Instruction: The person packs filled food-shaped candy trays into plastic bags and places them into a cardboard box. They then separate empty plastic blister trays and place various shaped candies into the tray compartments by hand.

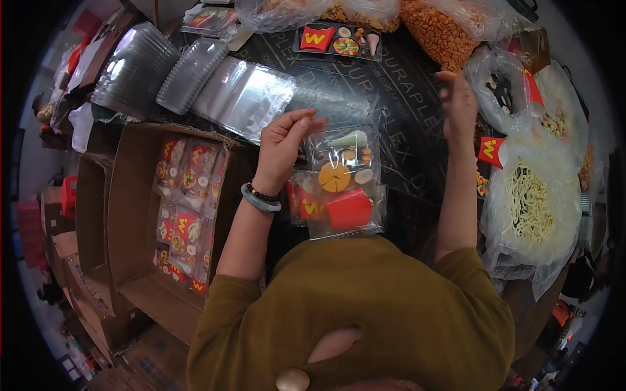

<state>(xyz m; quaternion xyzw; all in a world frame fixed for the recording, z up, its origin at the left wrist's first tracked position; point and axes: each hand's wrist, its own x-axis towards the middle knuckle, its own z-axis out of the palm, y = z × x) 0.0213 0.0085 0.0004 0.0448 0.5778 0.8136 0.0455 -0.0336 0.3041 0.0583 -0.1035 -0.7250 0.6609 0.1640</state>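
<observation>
My left hand (284, 142), with a bracelet and a bangle at the wrist, is closed, its fingertips pinched at the upper left corner of a clear plastic bag (377, 212). Inside the bag lie toy food pieces: an orange disc (334, 176), a pale green cone (350, 139), a whitish oval piece (363, 176) and a red fries carton (350, 208). Other packs with red cartons (304, 203) show partly behind it. My right hand (460, 107) is raised at the right, fingers loosely bent and apart, with nothing visible in it. It is near the bag of orange pieces (438, 36).
Left, a cardboard box (140, 247) holds filled packs (188, 212). Stacked clear trays (137, 72) and flat clear bags (244, 94) lie beyond it. A filled tray (338, 42) sits at the back. Right are bags of pale strips (529, 202) and dark pieces (501, 91), plus a red carton (492, 151).
</observation>
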